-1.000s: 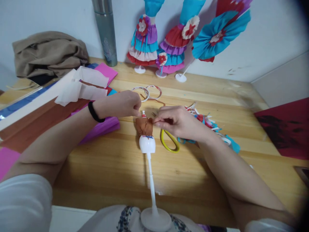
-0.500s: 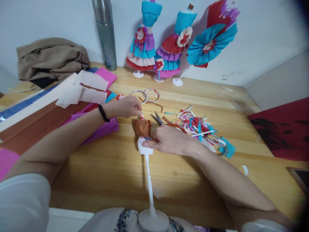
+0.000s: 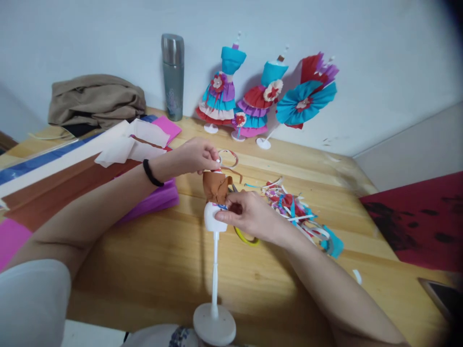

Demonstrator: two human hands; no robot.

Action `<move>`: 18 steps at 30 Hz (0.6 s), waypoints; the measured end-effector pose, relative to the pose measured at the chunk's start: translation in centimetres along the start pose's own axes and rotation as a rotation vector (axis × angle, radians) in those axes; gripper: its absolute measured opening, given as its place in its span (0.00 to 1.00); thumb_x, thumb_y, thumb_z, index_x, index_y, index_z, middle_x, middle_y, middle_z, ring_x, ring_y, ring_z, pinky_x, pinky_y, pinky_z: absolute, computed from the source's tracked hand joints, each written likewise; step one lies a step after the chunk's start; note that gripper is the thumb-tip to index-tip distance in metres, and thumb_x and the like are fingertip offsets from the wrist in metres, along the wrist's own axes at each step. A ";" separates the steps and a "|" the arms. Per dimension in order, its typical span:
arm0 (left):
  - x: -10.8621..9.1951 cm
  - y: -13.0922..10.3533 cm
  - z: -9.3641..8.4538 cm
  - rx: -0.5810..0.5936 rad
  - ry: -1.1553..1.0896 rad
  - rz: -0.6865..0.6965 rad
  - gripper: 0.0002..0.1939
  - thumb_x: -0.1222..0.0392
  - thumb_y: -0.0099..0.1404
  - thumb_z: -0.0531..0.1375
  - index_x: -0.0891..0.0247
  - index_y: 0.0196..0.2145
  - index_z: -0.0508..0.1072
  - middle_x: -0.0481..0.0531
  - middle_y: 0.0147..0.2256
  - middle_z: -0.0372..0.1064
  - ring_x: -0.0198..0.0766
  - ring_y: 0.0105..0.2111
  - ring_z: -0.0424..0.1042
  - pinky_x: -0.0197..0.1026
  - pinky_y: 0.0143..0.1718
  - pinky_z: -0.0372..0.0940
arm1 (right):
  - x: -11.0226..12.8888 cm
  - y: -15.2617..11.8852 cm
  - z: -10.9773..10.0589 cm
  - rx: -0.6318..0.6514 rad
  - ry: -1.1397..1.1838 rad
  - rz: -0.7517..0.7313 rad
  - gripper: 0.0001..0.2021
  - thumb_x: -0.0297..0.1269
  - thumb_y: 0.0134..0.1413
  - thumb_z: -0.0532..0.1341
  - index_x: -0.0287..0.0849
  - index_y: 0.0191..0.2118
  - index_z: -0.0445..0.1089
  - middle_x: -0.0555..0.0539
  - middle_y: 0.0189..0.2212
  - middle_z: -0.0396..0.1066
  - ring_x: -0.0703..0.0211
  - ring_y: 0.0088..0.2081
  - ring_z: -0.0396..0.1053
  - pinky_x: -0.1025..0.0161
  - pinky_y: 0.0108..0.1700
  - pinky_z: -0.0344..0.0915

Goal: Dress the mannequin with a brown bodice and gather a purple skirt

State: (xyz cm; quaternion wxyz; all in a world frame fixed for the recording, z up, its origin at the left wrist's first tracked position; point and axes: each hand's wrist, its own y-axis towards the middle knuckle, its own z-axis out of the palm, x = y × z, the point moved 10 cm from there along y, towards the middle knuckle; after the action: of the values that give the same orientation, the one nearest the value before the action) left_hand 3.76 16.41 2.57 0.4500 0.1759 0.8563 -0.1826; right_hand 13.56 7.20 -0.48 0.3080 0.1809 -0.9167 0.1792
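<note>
Form held on its stand between both hands; bottle at back capped, contents hidden from view.
Form: in front of the person, white base nearest the body, torso pointing away, brown paper wrapped around its upper part. Left hand: thumb and fingertips pinching the form's neck tip. Right hand: gripping the white lower torso at its side, thumb on front, fingers bent near the paper's edge. Scissors partly hidden behind this hand. Bottle: upright by the wall, metal cap on. Scraps: loose heap on the table, right of the scissors.
</note>
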 end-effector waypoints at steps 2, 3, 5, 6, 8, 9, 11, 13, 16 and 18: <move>-1.0 -0.5 -0.9 -0.014 -0.060 0.045 0.05 0.69 0.58 0.62 0.65 0.29 0.68 0.42 0.19 0.64 0.25 0.15 0.58 0.32 0.18 0.52 | 0.1 -0.1 0.2 0.001 0.102 -0.024 0.20 0.53 0.53 0.62 0.40 0.24 0.65 0.54 0.19 0.60 0.66 0.22 0.55 0.66 0.25 0.48; -1.4 -0.8 -1.2 -0.013 -0.082 0.068 0.05 0.69 0.59 0.62 0.65 0.29 0.68 0.42 0.19 0.64 0.25 0.15 0.56 0.32 0.18 0.51 | 0.2 -0.2 0.5 0.017 0.180 -0.030 0.20 0.54 0.53 0.62 0.41 0.24 0.65 0.53 0.19 0.60 0.66 0.22 0.55 0.66 0.25 0.49; -1.9 -1.3 -1.8 -0.007 -0.115 0.093 0.05 0.69 0.60 0.61 0.64 0.29 0.67 0.43 0.19 0.63 0.24 0.15 0.55 0.32 0.17 0.48 | 0.5 -0.1 1.3 0.071 0.382 -0.037 0.22 0.57 0.51 0.64 0.40 0.25 0.65 0.53 0.20 0.62 0.66 0.23 0.57 0.67 0.25 0.53; -1.9 -1.5 -2.0 0.000 -0.130 0.099 0.05 0.69 0.60 0.60 0.64 0.29 0.67 0.43 0.20 0.63 0.24 0.15 0.54 0.32 0.17 0.48 | 0.8 -0.1 1.7 0.100 0.488 -0.049 0.22 0.57 0.49 0.65 0.40 0.26 0.65 0.52 0.21 0.63 0.66 0.23 0.59 0.67 0.25 0.54; -2.0 -1.7 -2.2 0.018 -0.175 0.117 0.05 0.69 0.61 0.60 0.64 0.29 0.67 0.44 0.20 0.63 0.25 0.16 0.54 0.33 0.17 0.47 | 1.6 -0.1 2.4 0.165 0.665 -0.087 0.23 0.58 0.47 0.67 0.39 0.30 0.68 0.51 0.24 0.66 0.66 0.25 0.61 0.67 0.26 0.57; -2.1 -1.7 -2.2 0.028 -0.207 0.133 0.05 0.68 0.61 0.60 0.64 0.29 0.67 0.44 0.21 0.63 0.25 0.16 0.54 0.33 0.18 0.47 | 2.0 -0.2 2.8 0.197 0.731 -0.106 0.23 0.58 0.46 0.67 0.39 0.31 0.69 0.50 0.25 0.67 0.65 0.25 0.63 0.68 0.26 0.58; -2.4 -1.9 -2.2 0.045 -0.277 0.175 0.04 0.68 0.61 0.60 0.64 0.31 0.67 0.44 0.21 0.63 0.25 0.17 0.54 0.33 0.17 0.47 | 2.4 -0.3 3.3 0.246 0.828 -0.121 0.23 0.57 0.46 0.68 0.39 0.34 0.70 0.49 0.26 0.70 0.65 0.26 0.65 0.69 0.25 0.58; -3.0 -2.2 -2.4 0.037 -0.331 0.218 0.02 0.67 0.62 0.60 0.65 0.33 0.68 0.45 0.22 0.63 0.25 0.17 0.54 0.33 0.17 0.48 | 2.5 -0.4 3.2 0.236 0.890 -0.115 0.22 0.55 0.45 0.69 0.39 0.34 0.70 0.48 0.27 0.70 0.65 0.25 0.67 0.70 0.24 0.58; -4.4 -3.3 -3.8 -0.121 -0.340 0.303 0.07 0.65 0.63 0.60 0.68 0.40 0.71 0.49 0.27 0.69 0.25 0.20 0.57 0.32 0.19 0.53 | 2.4 -0.6 1.3 0.090 0.906 -0.112 0.21 0.51 0.41 0.72 0.40 0.34 0.69 0.50 0.26 0.69 0.66 0.24 0.65 0.69 0.23 0.60; -5.8 -4.7 -5.5 -0.309 -0.308 0.411 0.10 0.64 0.63 0.59 0.69 0.42 0.72 0.53 0.34 0.72 0.26 0.23 0.61 0.31 0.21 0.55 | 2.3 -0.9 -0.7 -0.050 0.862 -0.107 0.21 0.49 0.39 0.73 0.41 0.34 0.69 0.51 0.25 0.68 0.66 0.22 0.63 0.67 0.23 0.62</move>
State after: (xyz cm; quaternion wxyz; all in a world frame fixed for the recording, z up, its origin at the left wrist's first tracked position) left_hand 0.77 14.07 11.05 0.6238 0.2454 0.7418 0.0202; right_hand 12.61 6.20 1.70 0.6757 0.1292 -0.6977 0.1998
